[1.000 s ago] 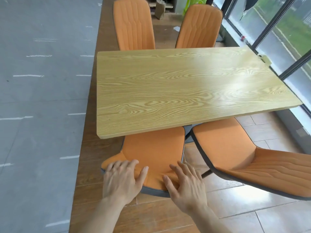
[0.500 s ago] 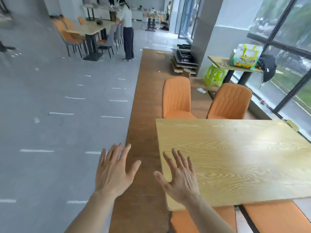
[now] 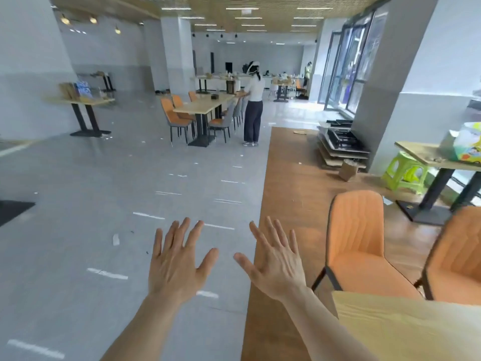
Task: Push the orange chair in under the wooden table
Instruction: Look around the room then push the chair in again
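Note:
My left hand (image 3: 178,264) and my right hand (image 3: 276,259) are raised in front of me with fingers spread, palms away, holding nothing. The wooden table (image 3: 406,332) shows only its far left corner at the bottom right. Two orange chairs stand on its far side, one (image 3: 356,241) facing me and another (image 3: 458,256) cut off by the right edge. The orange chair on my side of the table is out of view below the frame.
Grey floor stretches left and ahead; a brown wood-look strip (image 3: 283,194) runs beside the table. Farther off are a person (image 3: 252,105) at another table with chairs (image 3: 203,108), stacked boards (image 3: 341,144), a green stool (image 3: 406,175) and a side table (image 3: 437,160).
My hands have come off the near orange chair's back and lifted, fingers spread. The view has tilted up from the table to the room, so the near chairs have dropped out of sight.

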Demonstrator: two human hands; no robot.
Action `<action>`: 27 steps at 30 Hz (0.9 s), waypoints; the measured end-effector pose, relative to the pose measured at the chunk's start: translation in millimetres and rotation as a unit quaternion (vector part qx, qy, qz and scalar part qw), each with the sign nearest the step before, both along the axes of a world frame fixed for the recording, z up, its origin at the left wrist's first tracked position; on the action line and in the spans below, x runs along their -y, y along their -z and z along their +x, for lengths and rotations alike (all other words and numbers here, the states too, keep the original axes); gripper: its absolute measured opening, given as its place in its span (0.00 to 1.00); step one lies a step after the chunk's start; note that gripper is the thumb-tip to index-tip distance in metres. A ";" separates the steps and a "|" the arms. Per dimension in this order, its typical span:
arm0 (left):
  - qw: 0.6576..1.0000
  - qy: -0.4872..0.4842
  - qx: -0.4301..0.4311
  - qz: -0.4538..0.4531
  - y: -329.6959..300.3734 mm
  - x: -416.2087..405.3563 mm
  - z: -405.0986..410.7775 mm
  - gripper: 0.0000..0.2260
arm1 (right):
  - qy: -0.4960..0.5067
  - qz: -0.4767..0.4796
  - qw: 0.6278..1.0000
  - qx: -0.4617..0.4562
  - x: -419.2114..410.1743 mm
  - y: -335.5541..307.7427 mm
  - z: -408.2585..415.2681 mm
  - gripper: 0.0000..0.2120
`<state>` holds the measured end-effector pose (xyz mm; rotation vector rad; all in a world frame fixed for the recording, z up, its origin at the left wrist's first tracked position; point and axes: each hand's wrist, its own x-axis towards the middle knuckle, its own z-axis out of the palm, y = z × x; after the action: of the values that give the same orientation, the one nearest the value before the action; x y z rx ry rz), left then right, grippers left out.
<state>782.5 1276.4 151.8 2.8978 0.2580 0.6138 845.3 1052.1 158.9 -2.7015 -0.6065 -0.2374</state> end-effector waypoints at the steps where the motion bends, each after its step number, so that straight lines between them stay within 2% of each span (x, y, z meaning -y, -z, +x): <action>1: 1.000 -0.006 0.004 0.003 -5.8 -15.5 27.8 0.36 | -0.004 0.002 1.000 0.004 -16.2 -5.6 31.6 0.43; 9: 1.000 -0.018 0.021 0.009 -42.2 -92.3 223.6 0.36 | 0.005 -0.001 0.999 0.036 -85.4 -43.7 229.7 0.43; 19: 0.998 0.056 0.041 0.003 -37.9 -129.3 523.9 0.36 | 0.076 -0.027 0.995 0.056 -110.5 -42.7 493.6 0.44; 23: 0.994 0.106 0.040 0.002 -55.9 -122.7 665.4 0.37 | 0.134 -0.028 0.989 0.058 -102.9 -60.5 602.8 0.43; 27: 0.984 0.176 0.038 -0.001 -66.0 -76.1 782.4 0.37 | 0.208 -0.022 0.976 0.059 -59.0 -71.8 682.9 0.41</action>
<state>1564.9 1352.5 217.8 2.8068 -0.2596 0.6547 1528.2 1111.1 230.7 -2.8478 -0.0690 -0.4996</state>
